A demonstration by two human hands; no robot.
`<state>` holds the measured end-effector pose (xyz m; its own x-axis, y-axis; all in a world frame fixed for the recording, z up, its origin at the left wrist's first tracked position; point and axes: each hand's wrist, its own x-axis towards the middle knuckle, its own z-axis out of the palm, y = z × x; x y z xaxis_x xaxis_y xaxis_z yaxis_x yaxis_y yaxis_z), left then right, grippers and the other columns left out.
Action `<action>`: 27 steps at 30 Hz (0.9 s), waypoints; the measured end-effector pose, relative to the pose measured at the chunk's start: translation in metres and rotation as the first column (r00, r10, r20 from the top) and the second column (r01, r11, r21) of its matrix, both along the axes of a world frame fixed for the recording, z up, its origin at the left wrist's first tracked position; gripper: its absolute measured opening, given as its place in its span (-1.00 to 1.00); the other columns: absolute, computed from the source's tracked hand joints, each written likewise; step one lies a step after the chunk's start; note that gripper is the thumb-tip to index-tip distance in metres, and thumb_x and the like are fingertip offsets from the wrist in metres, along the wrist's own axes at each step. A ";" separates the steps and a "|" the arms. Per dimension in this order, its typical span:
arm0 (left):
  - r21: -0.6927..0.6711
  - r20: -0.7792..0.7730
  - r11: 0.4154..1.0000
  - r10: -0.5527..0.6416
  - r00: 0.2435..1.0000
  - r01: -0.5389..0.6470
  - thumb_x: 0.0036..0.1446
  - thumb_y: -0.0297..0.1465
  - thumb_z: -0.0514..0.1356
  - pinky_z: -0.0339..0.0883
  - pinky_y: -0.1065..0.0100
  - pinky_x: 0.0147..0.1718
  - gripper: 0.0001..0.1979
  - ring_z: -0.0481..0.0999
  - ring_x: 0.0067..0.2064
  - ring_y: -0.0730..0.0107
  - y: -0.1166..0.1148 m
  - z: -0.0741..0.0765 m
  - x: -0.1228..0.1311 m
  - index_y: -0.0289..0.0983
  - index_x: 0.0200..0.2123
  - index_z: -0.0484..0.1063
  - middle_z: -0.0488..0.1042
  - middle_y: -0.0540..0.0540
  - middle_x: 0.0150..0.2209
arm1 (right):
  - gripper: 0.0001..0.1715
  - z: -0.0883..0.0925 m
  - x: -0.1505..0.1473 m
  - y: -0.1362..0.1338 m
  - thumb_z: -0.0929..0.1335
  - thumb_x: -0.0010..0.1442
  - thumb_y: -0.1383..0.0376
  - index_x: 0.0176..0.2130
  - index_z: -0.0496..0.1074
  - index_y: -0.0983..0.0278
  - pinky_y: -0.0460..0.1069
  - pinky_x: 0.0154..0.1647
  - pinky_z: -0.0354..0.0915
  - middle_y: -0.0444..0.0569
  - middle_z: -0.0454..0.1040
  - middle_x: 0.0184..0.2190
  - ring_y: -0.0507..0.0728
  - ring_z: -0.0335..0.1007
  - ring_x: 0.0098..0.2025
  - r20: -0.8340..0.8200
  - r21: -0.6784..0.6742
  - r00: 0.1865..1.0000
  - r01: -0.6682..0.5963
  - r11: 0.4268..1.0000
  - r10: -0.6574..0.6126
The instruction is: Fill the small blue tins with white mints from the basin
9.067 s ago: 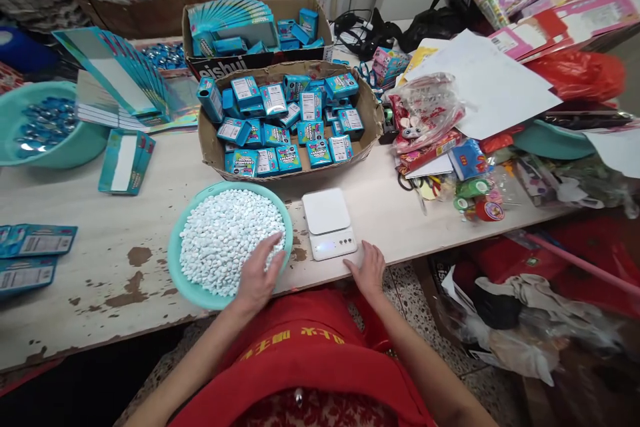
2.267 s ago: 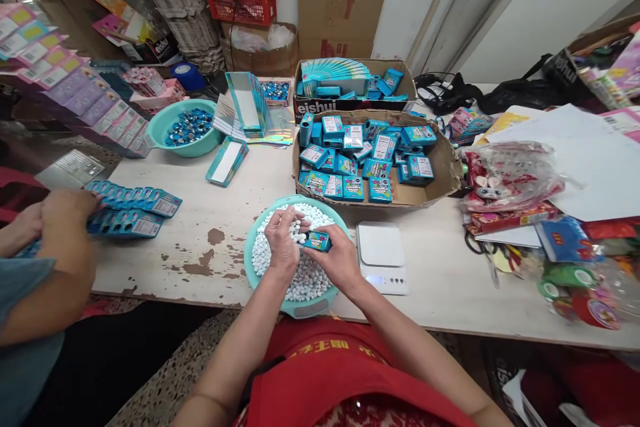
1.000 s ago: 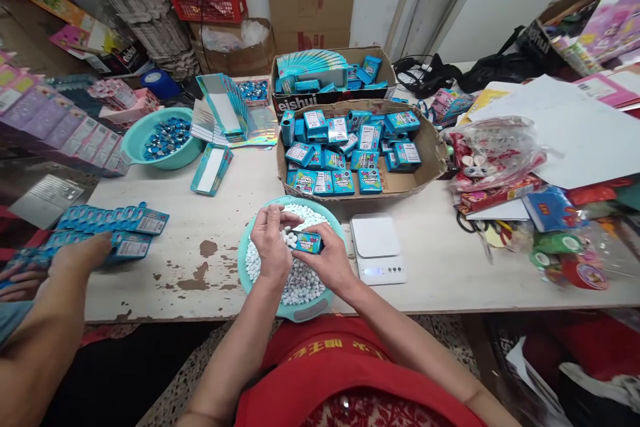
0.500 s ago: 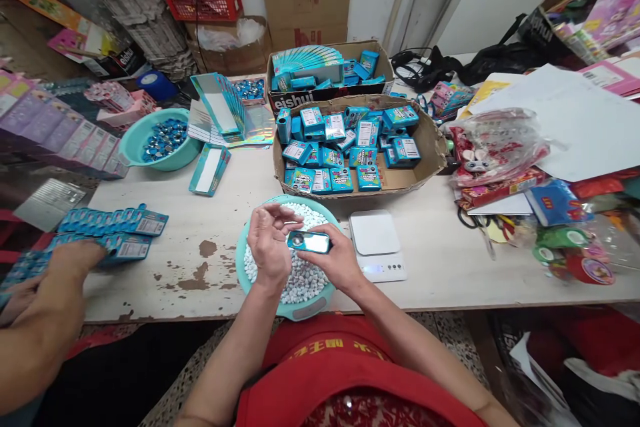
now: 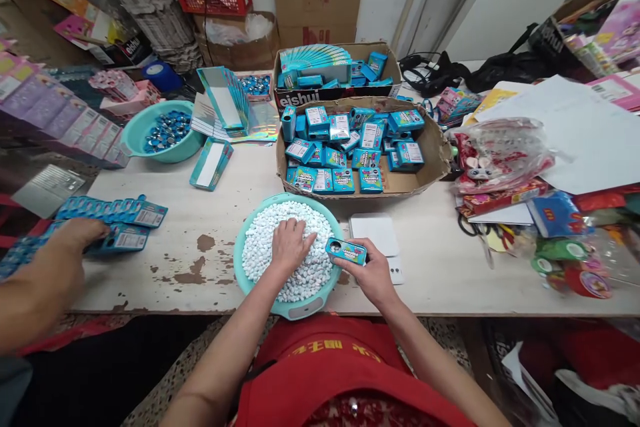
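Observation:
My left hand (image 5: 291, 245) lies palm down in the teal basin (image 5: 243, 277) of small white pellets (image 5: 267, 240), fingers curled into the heap. My right hand (image 5: 371, 273) grips a small blue box (image 5: 345, 251) just right of the basin, above the front of the white scale (image 5: 376, 235). Behind them a shallow cardboard tray (image 5: 436, 150) holds several blue boxes (image 5: 345, 147) like the one I hold.
Another person's arm and hand (image 5: 55, 267) rest on blue cards (image 5: 115, 212) at the left. A second teal basin (image 5: 134, 143) of blue pieces stands at back left. A cardboard box (image 5: 305, 99) sits behind the tray. Bags, papers and toys (image 5: 505, 160) crowd the right side.
My left hand dropped from the box down into the pellets. My right hand carried the blue box rightward, off the basin and over the scale's front.

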<state>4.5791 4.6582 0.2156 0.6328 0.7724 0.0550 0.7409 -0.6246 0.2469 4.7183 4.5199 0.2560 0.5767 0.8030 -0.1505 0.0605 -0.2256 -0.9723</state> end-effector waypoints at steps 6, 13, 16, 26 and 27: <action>0.001 0.034 0.999 0.043 0.998 -0.043 0.24 -0.28 0.00 0.19 0.28 -0.34 -0.74 0.40 -0.23 0.15 0.002 -0.006 0.001 -0.27 -0.34 0.41 0.43 -0.23 -0.30 | -0.50 -0.003 -0.006 -0.002 0.53 -0.17 0.08 -0.25 0.43 0.26 0.04 -0.28 0.37 -0.04 0.51 -0.32 0.16 0.43 -0.30 -0.035 -0.022 0.999 0.016 1.000 -0.017; -0.652 0.601 0.737 0.645 0.472 -0.178 -0.01 -0.16 0.23 0.01 0.46 -0.60 -0.65 0.18 -0.60 0.50 0.008 0.017 0.002 -0.25 -0.63 0.24 0.19 0.05 -0.65 | -0.58 0.001 -0.016 0.003 0.51 -0.12 0.11 -0.27 0.44 0.23 0.03 -0.28 0.36 -0.05 0.46 -0.29 0.17 0.42 -0.27 0.058 0.005 0.998 -0.024 1.000 0.023; -0.880 0.473 0.460 0.872 0.126 0.116 -0.03 -0.09 0.22 -0.08 0.49 -0.72 -0.64 0.11 -0.68 0.58 0.002 0.050 0.006 -0.25 -0.54 0.25 0.18 0.10 -0.65 | -0.63 0.005 -0.026 0.013 0.50 -0.08 0.16 -0.26 0.42 0.21 0.06 -0.18 0.32 -0.04 0.44 -0.27 0.20 0.39 -0.19 0.190 0.019 0.979 -0.074 0.997 0.069; -0.754 0.618 0.619 0.782 -0.084 0.220 0.02 -0.18 0.24 0.07 0.50 -0.70 -0.62 0.21 -0.66 0.60 -0.014 0.081 0.019 -0.27 -0.62 0.19 0.18 0.09 -0.66 | -0.71 0.021 -0.050 0.041 0.48 -0.04 0.33 -0.28 0.39 0.21 0.09 -0.14 0.27 -0.05 0.44 -0.26 0.22 0.34 -0.14 0.355 -0.030 0.914 -0.198 0.980 0.196; -0.758 0.617 0.619 0.783 -0.082 0.207 0.01 -0.15 0.25 0.04 0.50 -0.72 -0.59 0.18 -0.68 0.61 -0.015 0.079 0.020 -0.27 -0.63 0.18 0.16 0.10 -0.67 | -0.72 0.021 -0.050 0.041 0.48 -0.04 0.33 -0.28 0.39 0.21 0.09 -0.15 0.27 -0.05 0.44 -0.26 0.22 0.34 -0.15 0.355 -0.023 0.915 -0.199 0.980 0.194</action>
